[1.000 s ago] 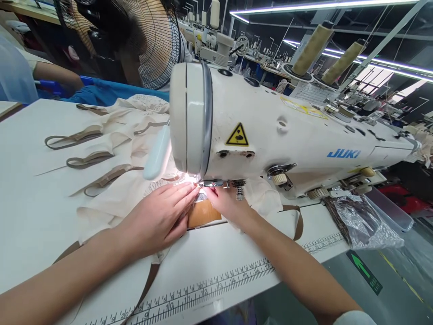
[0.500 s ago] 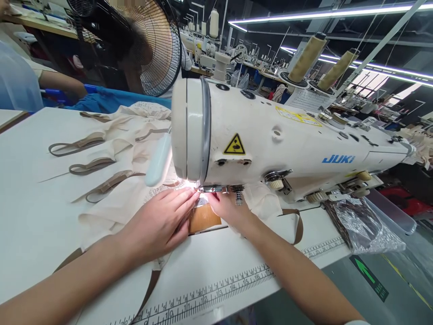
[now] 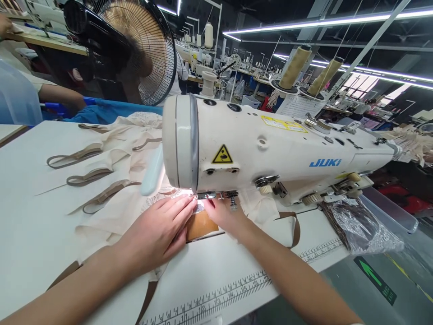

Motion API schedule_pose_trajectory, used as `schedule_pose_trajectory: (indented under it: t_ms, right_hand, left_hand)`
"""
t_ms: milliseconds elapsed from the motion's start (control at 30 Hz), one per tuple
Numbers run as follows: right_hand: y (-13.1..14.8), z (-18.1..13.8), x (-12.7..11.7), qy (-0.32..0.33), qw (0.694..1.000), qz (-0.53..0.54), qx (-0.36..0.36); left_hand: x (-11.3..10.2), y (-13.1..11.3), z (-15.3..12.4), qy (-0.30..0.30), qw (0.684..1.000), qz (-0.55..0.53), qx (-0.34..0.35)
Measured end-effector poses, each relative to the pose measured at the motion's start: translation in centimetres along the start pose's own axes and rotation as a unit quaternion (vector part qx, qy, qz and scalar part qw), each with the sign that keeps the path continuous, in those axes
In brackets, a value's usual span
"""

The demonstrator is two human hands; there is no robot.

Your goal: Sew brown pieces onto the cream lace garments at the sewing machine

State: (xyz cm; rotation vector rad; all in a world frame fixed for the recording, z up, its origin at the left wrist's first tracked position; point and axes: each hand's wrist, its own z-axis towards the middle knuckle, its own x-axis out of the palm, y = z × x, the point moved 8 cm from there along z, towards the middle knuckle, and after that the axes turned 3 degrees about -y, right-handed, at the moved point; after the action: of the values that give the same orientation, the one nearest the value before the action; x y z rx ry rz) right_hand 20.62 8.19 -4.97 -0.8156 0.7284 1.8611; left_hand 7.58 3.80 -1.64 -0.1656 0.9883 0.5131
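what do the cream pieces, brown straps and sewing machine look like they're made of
Cream pieces: probably thin, matte cloth, judging by the soft folds; some areas look lacy.
Brown straps: likely fabric tape or elastic, since they bend into flat loops.
Sewing machine: seemingly painted metal, smooth with a slight sheen.

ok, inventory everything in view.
Sewing machine: one, cream, centre
Table: one, white, under machine
Fabric pieces: several, cream with brown straps, on table
Ruler scale: one, black, near edge
Panel: one, orange, below machine
Fan: one, black, back left
Cloth: one, blue, beyond table
Nearest thread cones: two, tan, behind machine
Plastic bag: one, clear, table's right end
Floor arrow: one, green, lower right
Background machines: count unclear, whitish, back
Another person's arm: one, far left
Left hand: one, bare, on fabric
Right hand: one, bare, beneath machine
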Motion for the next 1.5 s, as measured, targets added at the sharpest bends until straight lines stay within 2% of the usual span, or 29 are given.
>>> schedule_pose_trajectory:
  t_ms: [133, 267, 400, 567, 767, 1100, 1200, 1333, 1500]
  right_hand:
    - [-0.5, -0.2, 0.6, -0.002, 1.000, -0.024, 0.019]
    - [0.3, -0.2, -0.5, 0.022, 0.999, -0.041, -0.002]
    - [0.6, 0.1, -1.8, 0.008, 0.999, -0.037, 0.002]
    - [1.2, 0.2, -1.9, 0.020, 0.997, -0.051, -0.049]
    - [1.5, -0.2, -2.6, 0.022, 0.995, -0.080, -0.052]
    - [1.1, -1.1, -0.4, -0.036, 0.989, -0.139, -0.032]
    - [1.1, -1.1, -0.6, -0.027, 0.992, -0.117, -0.029]
    - [0.7, -0.7, -1.7, -0.024, 0.998, -0.052, 0.017]
    - [0.8, -0.5, -2.0, -0.013, 0.999, -0.035, 0.015]
  left_hand:
    - [0.1, 0.0, 0.0, -0.007, 1.000, 0.011, -0.002]
    - [0.1, 0.0, 0.1, -0.009, 1.000, 0.022, -0.002]
    - [0.0, -0.1, 0.2, -0.010, 1.000, 0.026, -0.002]
    - [0.0, -0.2, 0.1, -0.015, 0.999, 0.029, 0.000]
    - [-0.1, -0.3, 0.1, -0.024, 0.999, 0.026, 0.002]
    - [-0.5, -0.4, 0.2, -0.037, 0.998, 0.043, 0.017]
    - [-0.4, -0.4, 0.2, -0.039, 0.998, 0.045, 0.014]
    - [-0.2, -0.4, 0.1, -0.049, 0.998, 0.050, 0.008]
    - [-0.4, -0.4, 0.1, -0.054, 0.998, 0.043, 0.005]
